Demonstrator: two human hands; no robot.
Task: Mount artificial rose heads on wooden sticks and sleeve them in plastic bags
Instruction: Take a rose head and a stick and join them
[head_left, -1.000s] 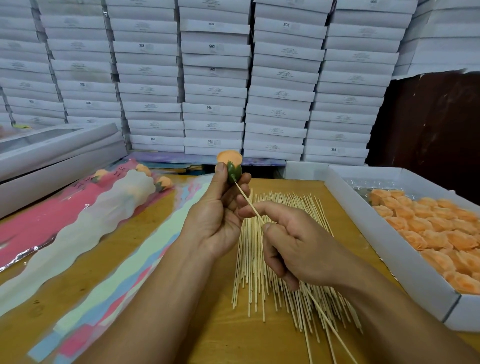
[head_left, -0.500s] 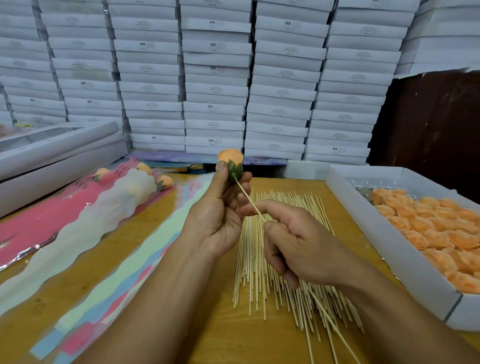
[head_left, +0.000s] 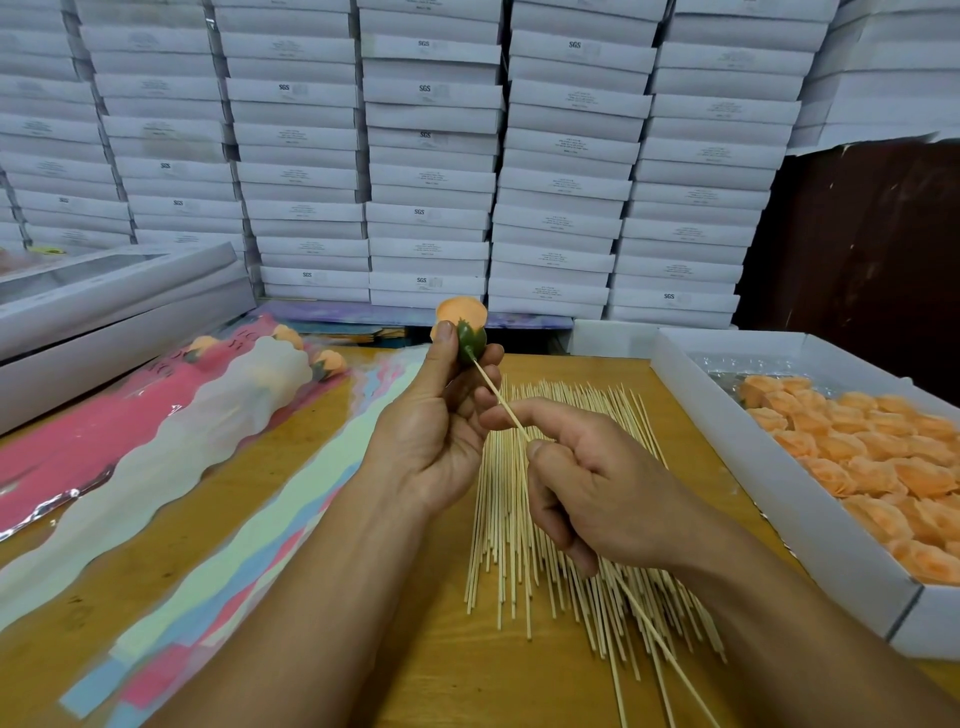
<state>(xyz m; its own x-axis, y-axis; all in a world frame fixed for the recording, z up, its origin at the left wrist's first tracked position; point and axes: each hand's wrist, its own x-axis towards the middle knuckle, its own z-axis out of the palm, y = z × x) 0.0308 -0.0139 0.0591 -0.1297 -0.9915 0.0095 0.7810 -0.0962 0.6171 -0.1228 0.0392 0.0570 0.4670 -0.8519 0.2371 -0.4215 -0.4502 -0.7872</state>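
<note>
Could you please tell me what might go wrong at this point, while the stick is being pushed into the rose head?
1. The wooden stick is thin, and the right hand grips it well back from the rose head, so it could bend or snap under a hard push.
2. The left hand pinches the green base; the tip could slip towards a finger.
3. The right forearm hangs over the loose stick pile and might scatter it.

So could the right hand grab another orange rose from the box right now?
Probably not yet. The right hand is pinching the stick going into the rose head. The white box sits open beside it, nothing between, so once it lets go, likely yes.
</note>
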